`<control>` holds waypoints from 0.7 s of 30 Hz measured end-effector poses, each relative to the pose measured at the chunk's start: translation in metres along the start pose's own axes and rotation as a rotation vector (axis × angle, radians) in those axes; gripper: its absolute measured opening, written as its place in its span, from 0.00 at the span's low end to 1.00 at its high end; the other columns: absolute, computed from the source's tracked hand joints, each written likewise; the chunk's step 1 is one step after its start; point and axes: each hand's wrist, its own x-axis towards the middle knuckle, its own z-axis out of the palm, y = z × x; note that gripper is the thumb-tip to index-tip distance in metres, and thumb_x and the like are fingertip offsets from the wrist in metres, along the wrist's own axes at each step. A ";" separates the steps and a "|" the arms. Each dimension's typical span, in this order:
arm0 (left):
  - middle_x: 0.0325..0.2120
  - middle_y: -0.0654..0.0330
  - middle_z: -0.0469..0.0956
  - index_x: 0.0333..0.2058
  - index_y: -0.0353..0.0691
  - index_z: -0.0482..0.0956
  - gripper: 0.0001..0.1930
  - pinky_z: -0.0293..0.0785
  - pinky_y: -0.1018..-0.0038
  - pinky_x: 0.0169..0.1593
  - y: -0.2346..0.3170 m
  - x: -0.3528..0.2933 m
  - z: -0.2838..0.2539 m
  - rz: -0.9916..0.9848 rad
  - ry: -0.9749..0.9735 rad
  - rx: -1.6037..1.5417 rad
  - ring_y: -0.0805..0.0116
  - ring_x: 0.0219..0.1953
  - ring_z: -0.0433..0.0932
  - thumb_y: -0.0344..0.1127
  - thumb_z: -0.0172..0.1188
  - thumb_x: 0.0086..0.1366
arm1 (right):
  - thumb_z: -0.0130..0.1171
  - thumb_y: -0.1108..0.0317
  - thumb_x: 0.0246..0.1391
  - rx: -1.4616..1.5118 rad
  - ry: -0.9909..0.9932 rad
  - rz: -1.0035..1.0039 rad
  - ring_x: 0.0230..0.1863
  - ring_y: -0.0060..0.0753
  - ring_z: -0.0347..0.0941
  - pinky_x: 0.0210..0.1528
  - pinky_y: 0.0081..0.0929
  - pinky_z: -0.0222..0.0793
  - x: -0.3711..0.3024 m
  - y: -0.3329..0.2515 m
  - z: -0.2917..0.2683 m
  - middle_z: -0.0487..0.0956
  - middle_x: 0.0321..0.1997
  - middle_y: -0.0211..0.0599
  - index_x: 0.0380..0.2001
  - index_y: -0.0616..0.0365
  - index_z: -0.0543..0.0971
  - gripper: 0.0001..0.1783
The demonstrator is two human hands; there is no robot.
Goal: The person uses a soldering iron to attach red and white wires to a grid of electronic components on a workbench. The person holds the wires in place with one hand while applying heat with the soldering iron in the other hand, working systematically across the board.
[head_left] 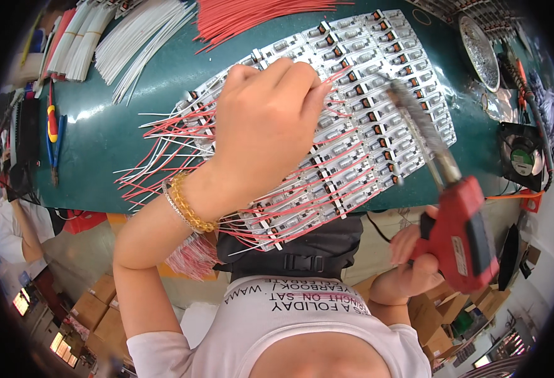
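The left hand's fingers [274, 113] are pinched together over the panel of small circuit boards [415, 69], seemingly on a red wire [339, 75], while the right hand's fingers [424, 267] curl around the handle of a red soldering gun [459, 239] at the panel's near right, its blurred barrel slanting over the boards, contact impossible to tell. More red and white wires [157, 150] trail off the panel's left side; beyond its far edge lies a red wire bundle [258, 16], and right of it sits a metal dish [480, 53].
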 end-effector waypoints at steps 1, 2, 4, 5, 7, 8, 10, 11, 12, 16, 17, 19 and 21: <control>0.19 0.62 0.75 0.24 0.39 0.76 0.04 0.63 0.75 0.35 -0.006 0.004 -0.004 0.074 0.081 0.007 0.69 0.21 0.73 0.29 0.62 0.53 | 0.54 0.42 0.50 0.025 0.015 -0.027 0.08 0.20 0.57 0.12 0.17 0.55 0.008 -0.010 0.000 0.65 0.09 0.29 0.50 0.76 0.59 0.44; 0.19 0.62 0.76 0.24 0.38 0.77 0.03 0.64 0.76 0.35 -0.009 0.010 -0.006 0.155 0.161 -0.002 0.70 0.22 0.74 0.29 0.62 0.53 | 0.54 0.41 0.50 0.033 0.023 -0.051 0.08 0.20 0.58 0.13 0.18 0.56 0.012 -0.018 -0.003 0.65 0.09 0.29 0.50 0.76 0.60 0.43; 0.16 0.63 0.75 0.22 0.41 0.77 0.03 0.63 0.75 0.34 -0.010 0.017 -0.016 0.042 0.178 -0.095 0.67 0.20 0.72 0.31 0.61 0.52 | 0.54 0.40 0.49 0.062 -0.008 -0.095 0.09 0.21 0.60 0.14 0.19 0.58 0.022 -0.028 -0.009 0.66 0.10 0.30 0.47 0.76 0.63 0.42; 0.14 0.63 0.74 0.21 0.43 0.78 0.03 0.62 0.74 0.34 -0.010 0.019 -0.021 -0.021 0.186 -0.134 0.65 0.18 0.72 0.31 0.61 0.51 | 0.54 0.39 0.49 0.079 -0.043 -0.112 0.10 0.22 0.61 0.15 0.20 0.59 0.026 -0.031 -0.013 0.67 0.11 0.30 0.45 0.76 0.65 0.42; 0.17 0.62 0.76 0.24 0.38 0.78 0.02 0.64 0.80 0.29 -0.008 0.023 -0.026 -0.194 0.014 -0.240 0.75 0.20 0.73 0.29 0.61 0.53 | 0.54 0.38 0.48 0.094 -0.063 -0.111 0.11 0.23 0.63 0.16 0.21 0.60 0.030 -0.034 -0.013 0.68 0.12 0.31 0.43 0.75 0.68 0.42; 0.18 0.62 0.78 0.26 0.35 0.79 0.02 0.65 0.83 0.27 -0.007 0.025 -0.027 -0.279 -0.073 -0.293 0.79 0.22 0.73 0.27 0.60 0.54 | 0.55 0.38 0.47 0.090 -0.046 -0.093 0.11 0.23 0.63 0.16 0.20 0.60 0.030 -0.035 -0.010 0.68 0.12 0.30 0.43 0.76 0.68 0.43; 0.17 0.62 0.76 0.26 0.34 0.78 0.04 0.62 0.82 0.23 -0.011 0.028 -0.020 -0.278 -0.165 -0.303 0.80 0.19 0.71 0.28 0.60 0.55 | 0.58 0.38 0.44 0.051 0.079 0.022 0.10 0.21 0.61 0.14 0.18 0.56 0.022 -0.034 0.011 0.66 0.10 0.29 0.47 0.77 0.65 0.46; 0.17 0.62 0.76 0.26 0.34 0.78 0.04 0.62 0.82 0.22 -0.013 0.028 -0.018 -0.316 -0.199 -0.347 0.80 0.19 0.71 0.29 0.60 0.55 | 0.60 0.37 0.42 0.098 0.062 0.095 0.07 0.19 0.57 0.12 0.16 0.51 0.024 -0.032 0.016 0.63 0.07 0.27 0.47 0.78 0.64 0.48; 0.16 0.62 0.76 0.26 0.33 0.78 0.05 0.61 0.82 0.21 -0.014 0.027 -0.015 -0.354 -0.234 -0.392 0.81 0.18 0.71 0.30 0.60 0.55 | 0.60 0.38 0.42 0.132 0.062 0.138 0.07 0.19 0.57 0.12 0.16 0.51 0.023 -0.030 0.019 0.63 0.07 0.27 0.47 0.78 0.64 0.48; 0.15 0.65 0.73 0.21 0.37 0.73 0.08 0.60 0.75 0.35 -0.015 0.014 -0.003 -0.118 -0.133 -0.105 0.72 0.19 0.69 0.32 0.60 0.55 | 0.55 0.39 0.47 0.162 -0.001 0.179 0.06 0.19 0.57 0.12 0.17 0.55 0.020 -0.021 0.022 0.63 0.07 0.28 0.49 0.78 0.61 0.46; 0.14 0.66 0.70 0.20 0.40 0.71 0.08 0.56 0.72 0.39 -0.015 0.011 0.000 -0.104 -0.103 -0.116 0.69 0.19 0.67 0.32 0.60 0.55 | 0.52 0.40 0.50 0.153 -0.042 0.158 0.06 0.19 0.57 0.11 0.17 0.57 0.020 -0.018 0.021 0.63 0.07 0.28 0.50 0.79 0.59 0.45; 0.14 0.67 0.69 0.20 0.41 0.71 0.08 0.57 0.71 0.37 -0.016 0.010 0.004 -0.049 -0.081 -0.072 0.70 0.19 0.66 0.31 0.60 0.55 | 0.52 0.40 0.50 0.113 -0.056 0.153 0.06 0.19 0.57 0.11 0.17 0.57 0.018 -0.011 0.019 0.63 0.07 0.28 0.49 0.78 0.59 0.45; 0.13 0.67 0.68 0.20 0.41 0.71 0.08 0.57 0.71 0.36 -0.017 0.009 0.005 -0.020 -0.066 -0.042 0.70 0.19 0.65 0.31 0.60 0.54 | 0.52 0.40 0.50 0.096 -0.055 0.165 0.06 0.19 0.57 0.11 0.17 0.57 0.016 -0.006 0.018 0.62 0.07 0.28 0.48 0.78 0.60 0.44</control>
